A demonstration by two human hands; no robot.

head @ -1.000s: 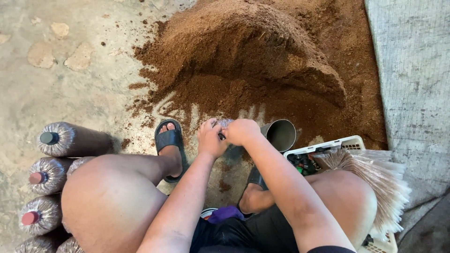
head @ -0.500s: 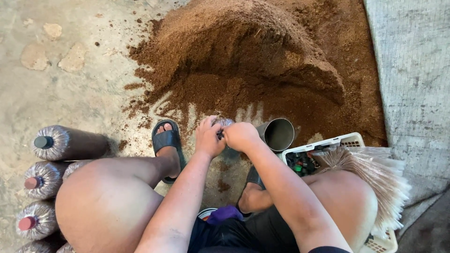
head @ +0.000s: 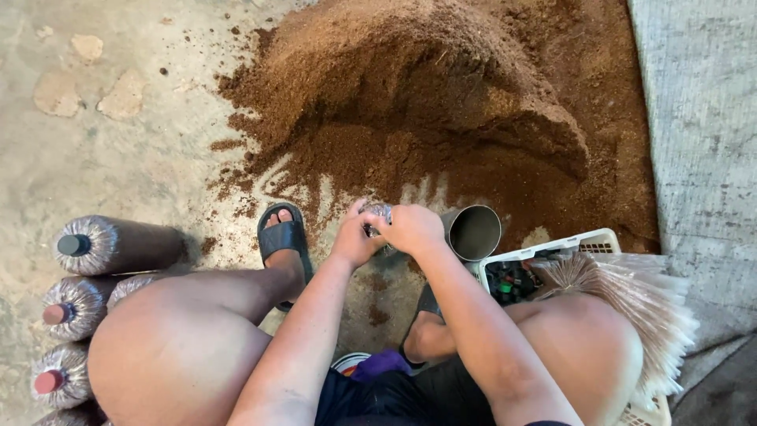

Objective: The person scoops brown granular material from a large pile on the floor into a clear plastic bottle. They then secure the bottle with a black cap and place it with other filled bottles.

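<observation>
Between my knees, my left hand (head: 352, 237) and my right hand (head: 412, 227) meet over a clear plastic bag (head: 377, 213) packed with brown material. Both hands grip its gathered top; most of the bag is hidden beneath them. A grey metal tube (head: 474, 231) lies just to the right of my right hand, its open end facing me. A big heap of brown sawdust-like material (head: 426, 95) rises directly beyond the hands.
Several filled plastic bags with capped necks (head: 106, 244) lie in a row at the left. A white crate (head: 552, 260) with small parts stands at right, a sheaf of clear plastic bags (head: 631, 315) resting on it. My sandalled foot (head: 282, 237) rests on the concrete floor.
Both hands have stayed together on the bag top with small finger movements. The view has shifted slightly.
</observation>
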